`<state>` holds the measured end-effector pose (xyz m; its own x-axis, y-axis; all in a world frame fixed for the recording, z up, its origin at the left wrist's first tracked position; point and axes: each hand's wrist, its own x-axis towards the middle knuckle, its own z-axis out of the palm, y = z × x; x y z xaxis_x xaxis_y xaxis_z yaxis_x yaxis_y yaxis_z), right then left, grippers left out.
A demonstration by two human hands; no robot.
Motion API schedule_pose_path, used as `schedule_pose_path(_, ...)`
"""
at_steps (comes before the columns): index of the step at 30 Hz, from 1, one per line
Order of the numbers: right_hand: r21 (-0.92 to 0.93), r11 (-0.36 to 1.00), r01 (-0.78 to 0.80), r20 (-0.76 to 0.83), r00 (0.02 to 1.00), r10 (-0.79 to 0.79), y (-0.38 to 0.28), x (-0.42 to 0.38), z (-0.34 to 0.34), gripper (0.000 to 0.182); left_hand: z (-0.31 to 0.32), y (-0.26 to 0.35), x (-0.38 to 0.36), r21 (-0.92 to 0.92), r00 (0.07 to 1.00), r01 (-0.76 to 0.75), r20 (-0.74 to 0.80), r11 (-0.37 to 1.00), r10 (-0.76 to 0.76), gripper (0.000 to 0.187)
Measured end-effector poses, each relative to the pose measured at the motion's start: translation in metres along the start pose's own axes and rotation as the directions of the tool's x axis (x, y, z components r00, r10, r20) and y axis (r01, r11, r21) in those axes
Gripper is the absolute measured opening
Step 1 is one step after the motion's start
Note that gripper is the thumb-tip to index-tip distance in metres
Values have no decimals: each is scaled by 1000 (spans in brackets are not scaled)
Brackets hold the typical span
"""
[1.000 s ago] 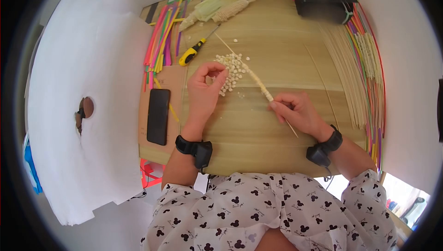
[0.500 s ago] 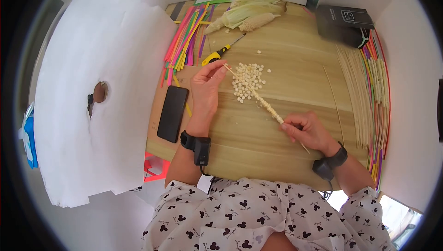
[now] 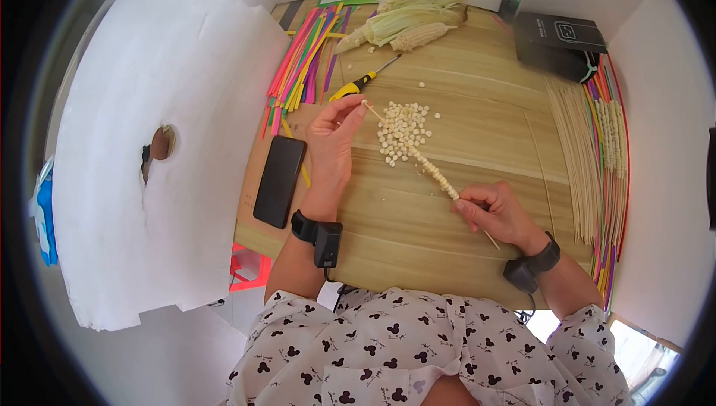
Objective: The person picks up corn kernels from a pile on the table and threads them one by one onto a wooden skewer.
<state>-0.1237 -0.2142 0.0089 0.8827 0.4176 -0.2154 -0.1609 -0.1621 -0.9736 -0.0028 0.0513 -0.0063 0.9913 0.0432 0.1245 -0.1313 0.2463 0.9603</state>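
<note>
Now, watching from my end, I see the left hand (image 3: 330, 141) has moved from the pile of loose kernels (image 3: 403, 128), where it was a second ago, to the far tip of the skewer (image 3: 375, 113), thumb and finger pinched on what looks like a single kernel (image 3: 365, 103). The right hand (image 3: 492, 212) is closed around the skewer just below the strung row (image 3: 435, 172), leaving the bare lower end pointing toward the near right corner of the surface (image 3: 388, 238). The skewer slants across the surface's middle, bare stick showing between row and tip. I judge this a fresh kernel being threaded, not yet slid down to the row.
</note>
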Motion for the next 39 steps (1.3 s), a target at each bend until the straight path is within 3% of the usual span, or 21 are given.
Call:
schedule_pose_path(8,-4,1000,-2,-10,1000,2,3,0,2,23,0,0,-1,55,997,-77,-22,996,78,18)
schedule_pose_path(10,-5,1000,4,-14,1000,-4,5,1,1,23,-1,0,-1,290,974,-219,17,932,224,17)
schedule_pose_path(13,-16,1000,-5,-9,1000,5,2,0,1,23,2,4,-3,393,954,-287,35,874,297,16)
schedule_pose_path(39,-99,995,10,-20,1000,-12,1,-3,-1,23,11,7,-11,495,925,-373,136,784,355,18)
